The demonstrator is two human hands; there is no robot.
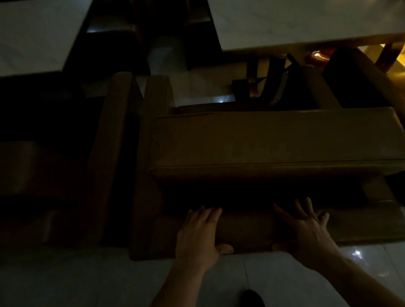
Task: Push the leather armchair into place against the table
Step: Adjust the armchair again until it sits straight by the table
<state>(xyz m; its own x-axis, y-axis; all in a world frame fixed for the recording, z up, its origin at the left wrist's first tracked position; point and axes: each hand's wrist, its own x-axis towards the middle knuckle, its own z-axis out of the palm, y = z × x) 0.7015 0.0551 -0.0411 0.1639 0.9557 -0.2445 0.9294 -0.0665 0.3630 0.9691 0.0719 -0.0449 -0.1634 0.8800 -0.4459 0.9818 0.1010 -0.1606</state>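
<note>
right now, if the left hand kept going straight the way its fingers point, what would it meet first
The left hand lies flat on the back of the leather armchair, fingers pointing toward the table. Straight on, it would likely meet the raised back cushion just past its fingertips, though the dark gap there makes depth unclear.

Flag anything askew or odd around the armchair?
The armchair sits skewed: its backrest runs at a slant to the table edge, and bare floor shows between them. Both hands, left and right, rest on its back. Lighting is too dim to judge damage.
</note>
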